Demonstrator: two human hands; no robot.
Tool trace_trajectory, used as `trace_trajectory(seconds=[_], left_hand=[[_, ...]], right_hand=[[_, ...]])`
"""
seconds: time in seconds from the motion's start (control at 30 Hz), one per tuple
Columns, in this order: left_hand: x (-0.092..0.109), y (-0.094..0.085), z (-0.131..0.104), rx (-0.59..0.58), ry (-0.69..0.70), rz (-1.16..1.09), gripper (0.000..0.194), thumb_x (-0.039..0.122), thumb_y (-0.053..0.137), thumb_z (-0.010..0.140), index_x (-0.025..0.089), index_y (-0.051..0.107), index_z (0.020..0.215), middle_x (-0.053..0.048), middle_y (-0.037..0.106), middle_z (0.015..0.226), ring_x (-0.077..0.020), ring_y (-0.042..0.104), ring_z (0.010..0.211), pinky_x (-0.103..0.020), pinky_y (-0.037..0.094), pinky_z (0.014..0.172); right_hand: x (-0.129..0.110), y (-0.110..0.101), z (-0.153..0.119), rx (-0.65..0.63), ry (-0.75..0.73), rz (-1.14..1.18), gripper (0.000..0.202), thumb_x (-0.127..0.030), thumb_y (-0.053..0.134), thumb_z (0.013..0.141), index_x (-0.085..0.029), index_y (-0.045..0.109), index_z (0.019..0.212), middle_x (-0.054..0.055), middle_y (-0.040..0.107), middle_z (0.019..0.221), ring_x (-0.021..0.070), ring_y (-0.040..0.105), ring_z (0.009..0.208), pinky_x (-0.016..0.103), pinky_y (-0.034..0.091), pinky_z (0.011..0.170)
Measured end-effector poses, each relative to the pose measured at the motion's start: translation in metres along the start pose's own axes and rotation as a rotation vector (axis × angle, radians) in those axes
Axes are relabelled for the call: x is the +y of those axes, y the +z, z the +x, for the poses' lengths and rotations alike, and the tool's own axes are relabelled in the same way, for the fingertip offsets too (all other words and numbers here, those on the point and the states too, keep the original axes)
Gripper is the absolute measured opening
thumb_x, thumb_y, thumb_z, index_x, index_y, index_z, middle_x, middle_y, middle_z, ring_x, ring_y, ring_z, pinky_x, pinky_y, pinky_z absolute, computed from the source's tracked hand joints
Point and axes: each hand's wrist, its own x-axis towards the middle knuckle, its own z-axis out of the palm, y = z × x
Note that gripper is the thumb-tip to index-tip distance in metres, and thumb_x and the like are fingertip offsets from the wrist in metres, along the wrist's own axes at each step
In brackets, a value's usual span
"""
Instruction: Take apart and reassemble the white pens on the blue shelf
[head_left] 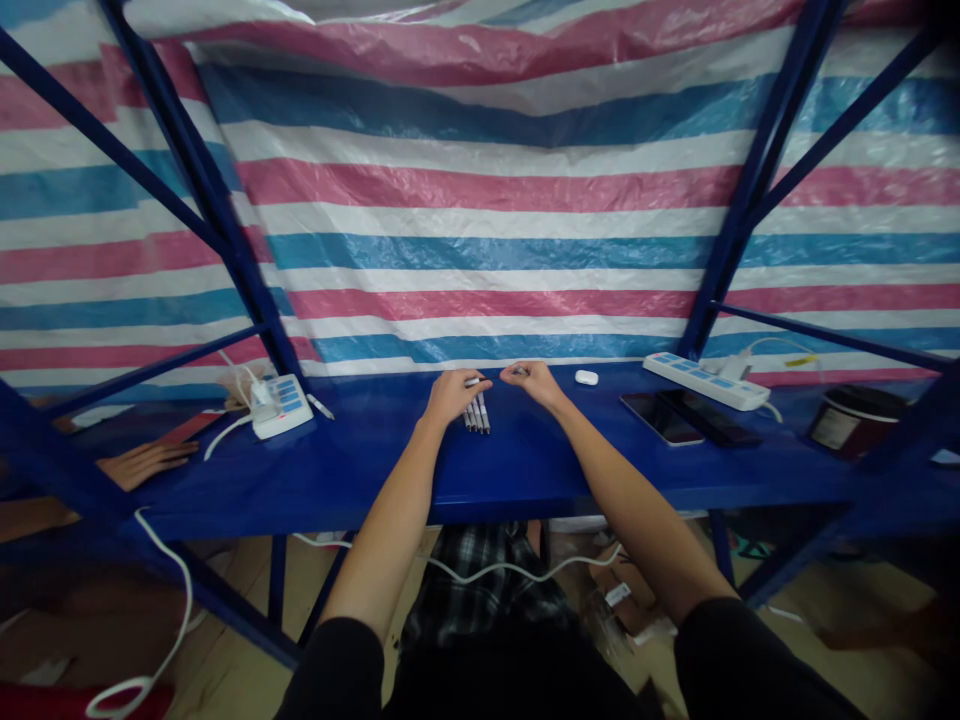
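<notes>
Side by side on the blue table lie several white pens with dark tips point(477, 414), just below my hands. My left hand point(451, 394) is at their upper left, its fingers closed on a pen whose white end shows at the fingertips. To the right, my right hand point(531, 381) is pinched around a small greyish object, too small to make out. A short gap separates the two hands.
A white earbud case point(586, 378), two dark phones point(663, 417), a power strip point(705, 381) and a dark tub point(855, 420) are at right. At left are another power strip point(282, 407), a marker point(320, 406) and another person's hand point(150, 461).
</notes>
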Motion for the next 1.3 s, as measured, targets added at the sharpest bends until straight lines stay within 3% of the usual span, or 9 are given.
trace_trajectory(seconds=[0.23,0.4,0.63,0.83,1.3], left_hand=[[-0.019,0.004,0.006,0.008,0.060,-0.026,0.030,0.023,0.058,0.095,0.020,0.074,0.120,-0.009,0.072,0.112,-0.0231,0.063,0.108,-0.036,0.046,0.100],[-0.026,0.006,0.006,0.059,0.031,-0.056,0.033,0.017,0.059,0.092,0.021,0.074,0.122,-0.008,0.064,0.111,-0.0218,0.063,0.104,-0.035,0.048,0.097],[-0.025,0.005,0.007,0.088,0.016,-0.213,0.030,0.010,0.069,0.082,0.019,0.074,0.110,-0.006,0.071,0.100,-0.0203,0.064,0.093,-0.033,0.050,0.090],[-0.022,0.004,0.008,0.091,-0.022,-0.259,0.021,0.011,0.073,0.078,0.018,0.074,0.097,-0.005,0.075,0.101,-0.0199,0.066,0.090,-0.034,0.050,0.088],[-0.008,0.005,0.004,-0.011,0.015,-0.328,0.019,0.022,0.070,0.085,0.019,0.078,0.103,-0.007,0.078,0.105,-0.0220,0.070,0.097,-0.035,0.053,0.092]], right_hand=[[0.004,-0.021,0.003,0.106,0.041,0.038,0.044,-0.050,0.081,0.059,-0.014,0.074,0.083,-0.002,0.058,0.061,0.0120,0.045,0.057,0.027,0.035,0.059],[0.002,-0.026,0.002,0.138,0.063,0.034,0.050,-0.053,0.082,0.055,-0.013,0.074,0.083,-0.001,0.058,0.060,0.0131,0.046,0.058,0.028,0.035,0.060],[0.000,-0.025,0.001,0.123,0.065,0.052,0.047,-0.050,0.082,0.056,-0.013,0.073,0.084,-0.001,0.058,0.060,0.0129,0.046,0.058,0.028,0.035,0.061],[-0.001,-0.024,-0.001,0.085,0.062,0.037,0.047,-0.050,0.082,0.059,-0.013,0.074,0.086,-0.001,0.057,0.062,0.0130,0.045,0.059,0.029,0.034,0.062],[0.006,-0.001,0.000,-0.027,0.038,0.014,0.042,-0.047,0.081,0.058,-0.014,0.076,0.084,-0.002,0.056,0.059,0.0134,0.045,0.058,0.028,0.033,0.060]])
